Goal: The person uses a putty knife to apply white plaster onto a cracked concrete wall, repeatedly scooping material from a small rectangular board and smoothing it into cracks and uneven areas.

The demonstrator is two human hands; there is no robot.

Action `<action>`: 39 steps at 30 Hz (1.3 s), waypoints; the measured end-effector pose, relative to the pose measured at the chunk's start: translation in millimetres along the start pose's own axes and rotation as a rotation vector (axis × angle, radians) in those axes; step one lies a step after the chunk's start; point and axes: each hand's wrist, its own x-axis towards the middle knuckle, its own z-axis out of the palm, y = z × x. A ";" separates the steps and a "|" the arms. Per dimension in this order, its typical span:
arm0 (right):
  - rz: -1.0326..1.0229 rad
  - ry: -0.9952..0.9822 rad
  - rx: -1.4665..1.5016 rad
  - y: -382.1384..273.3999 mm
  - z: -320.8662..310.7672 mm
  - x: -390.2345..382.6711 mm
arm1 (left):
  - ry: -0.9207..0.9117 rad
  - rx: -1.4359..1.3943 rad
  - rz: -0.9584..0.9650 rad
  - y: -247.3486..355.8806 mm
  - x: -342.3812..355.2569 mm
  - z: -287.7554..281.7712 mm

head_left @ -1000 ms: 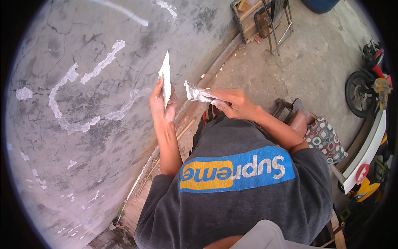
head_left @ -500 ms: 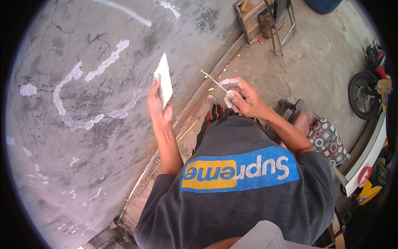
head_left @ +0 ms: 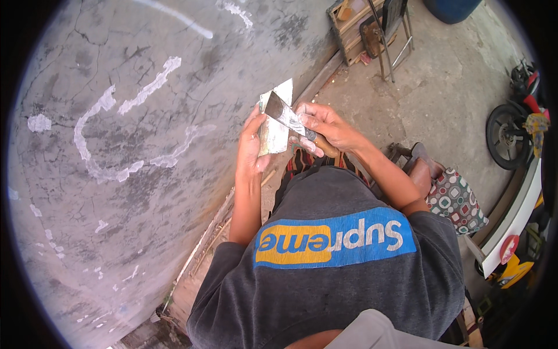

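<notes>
My left hand [head_left: 250, 145] grips a flat, white-smeared plate [head_left: 273, 138] by its left edge, in front of my chest. The fingers of my right hand [head_left: 332, 129] are closed round the brown handle of a putty knife [head_left: 281, 110]. Its metal blade, streaked with white paste, lies across the face of the plate; whether it presses on it I cannot tell. White residue coats my right fingertips. To the left rises a grey cracked wall [head_left: 142, 116] with rough white filler strips [head_left: 87, 154] along several cracks.
A metal-framed chair [head_left: 388, 41] and a wooden crate [head_left: 347, 43] stand by the wall's far end, near a blue drum [head_left: 452, 9]. At the right is a motorbike wheel [head_left: 507, 136]. Another person's leg [head_left: 423, 174] shows beside a patterned cloth [head_left: 459, 200].
My left hand has carried the plate rightward, away from the wall. My right hand has turned the putty knife from edge-on to broadside and brought its blade over the plate.
</notes>
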 end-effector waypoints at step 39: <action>1.199 0.446 -0.068 419.7 -63.3 -20.5 | 0.092 -0.259 -0.335 -16.5 125.4 -293.0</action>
